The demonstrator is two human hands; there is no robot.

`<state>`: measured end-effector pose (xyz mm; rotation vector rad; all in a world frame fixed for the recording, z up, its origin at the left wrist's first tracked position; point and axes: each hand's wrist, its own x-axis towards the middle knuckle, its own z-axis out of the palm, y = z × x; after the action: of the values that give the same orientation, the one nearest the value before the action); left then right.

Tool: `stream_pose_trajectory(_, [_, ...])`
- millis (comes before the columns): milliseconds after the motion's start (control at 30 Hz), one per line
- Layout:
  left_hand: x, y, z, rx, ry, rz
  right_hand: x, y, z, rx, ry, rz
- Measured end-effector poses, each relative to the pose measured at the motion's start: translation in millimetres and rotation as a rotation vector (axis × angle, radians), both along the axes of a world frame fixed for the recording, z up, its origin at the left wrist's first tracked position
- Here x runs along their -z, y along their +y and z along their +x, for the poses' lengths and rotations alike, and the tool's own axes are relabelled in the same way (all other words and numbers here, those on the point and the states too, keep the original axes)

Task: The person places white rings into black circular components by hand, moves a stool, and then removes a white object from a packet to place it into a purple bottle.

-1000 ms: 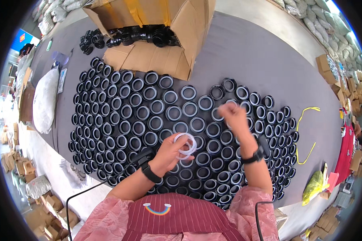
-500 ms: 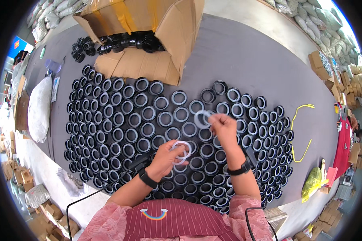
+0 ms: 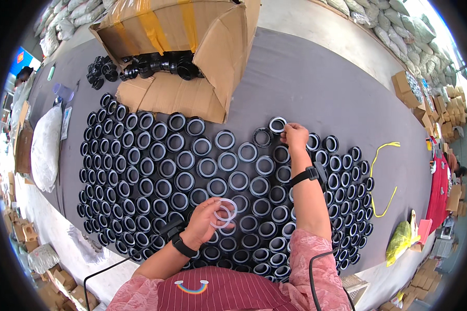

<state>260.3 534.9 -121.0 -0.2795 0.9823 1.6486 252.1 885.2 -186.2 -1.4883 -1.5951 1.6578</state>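
Observation:
My left hand (image 3: 204,222) is closed around a couple of translucent white rings (image 3: 227,206), held above the rows. Farther out, my right hand (image 3: 296,136) pinches the edge of a white ring (image 3: 277,121), which lies over a black ring-shaped part at the far side of the group. Beside it sits a black part (image 3: 263,137) with no pale ring visible on top. Many black ring parts (image 3: 184,181) topped with pale rings cover the grey table around both hands.
An open cardboard box (image 3: 228,67) with black fittings (image 3: 186,67) inside stands at the back left; loose black fittings (image 3: 101,71) lie beside it. Yellow strap (image 3: 376,176) and a yellow-green bag (image 3: 401,241) lie right. A white sack (image 3: 47,147) rests left.
My right hand has moved outward and set the white ring over the far black part, which showed no pale ring earlier. My left hand keeps its rings and has shifted slightly left and nearer.

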Motion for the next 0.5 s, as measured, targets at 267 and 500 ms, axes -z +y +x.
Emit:
stream_pose_trajectory(267, [-9.0,-1.5,-1.5,-0.015,0.012,-0.032,0.2,-0.5,4.5,-0.266,-0.426,0.781])
stream_pose_trajectory(500, [-11.8,6.0,-5.9,0.021,0.1,-0.073,-66.5,-113.2,41.0,-0.753,0.093,-0.003])
